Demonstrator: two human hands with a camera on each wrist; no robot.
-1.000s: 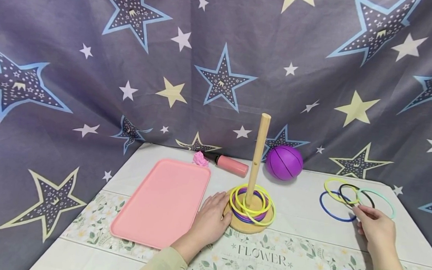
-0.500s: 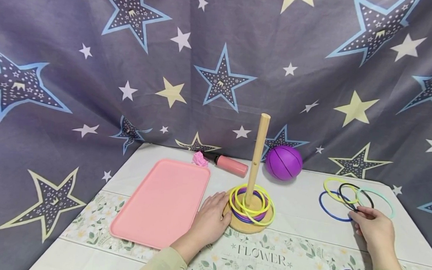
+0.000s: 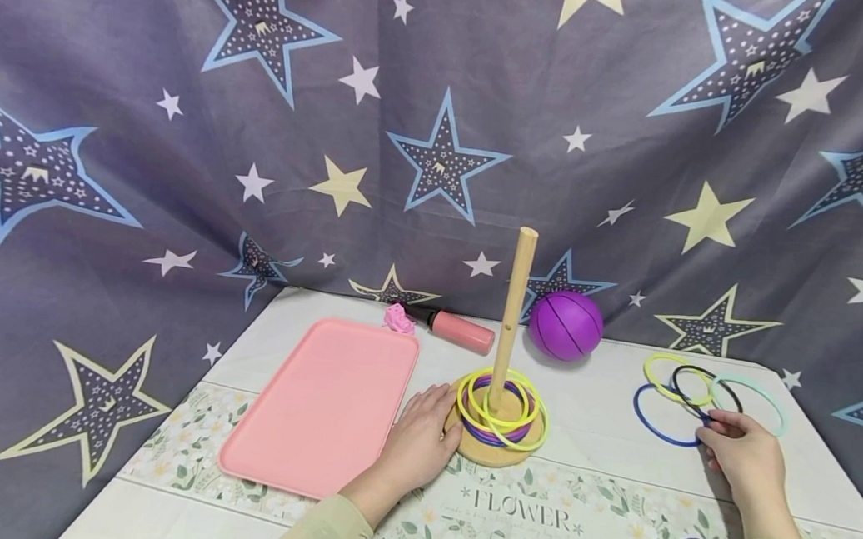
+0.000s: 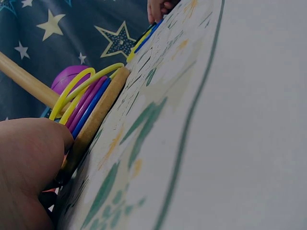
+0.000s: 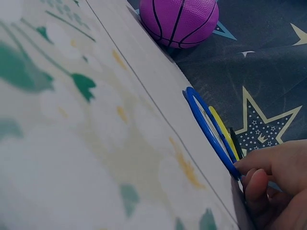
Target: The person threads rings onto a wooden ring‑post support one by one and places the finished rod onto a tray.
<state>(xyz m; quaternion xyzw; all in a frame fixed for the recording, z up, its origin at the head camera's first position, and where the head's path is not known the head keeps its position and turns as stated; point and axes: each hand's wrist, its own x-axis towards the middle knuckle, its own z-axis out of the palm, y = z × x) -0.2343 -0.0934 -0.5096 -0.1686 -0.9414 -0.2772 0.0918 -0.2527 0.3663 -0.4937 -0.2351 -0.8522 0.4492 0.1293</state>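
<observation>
One wooden peg stand (image 3: 511, 325) is touched by the relaxed, ungrasping left hand (image 3: 422, 437), while well to its right, by the right hand (image 3: 747, 456) narrowed to a fingertip pinch, the blue ring (image 5: 209, 137) is apparently held: pick-up seems in hand, and a lift clear of the overlapping black ring (image 3: 733, 391) seems called for.

In the lower middle of the head view I read one word, FLOWER (image 3: 522, 508), in large grey capitals on the leafy floral band (image 3: 621, 504) of the white cloth (image 3: 593, 427); a smaller line (image 3: 507, 521) beneath is too faint for me
</observation>
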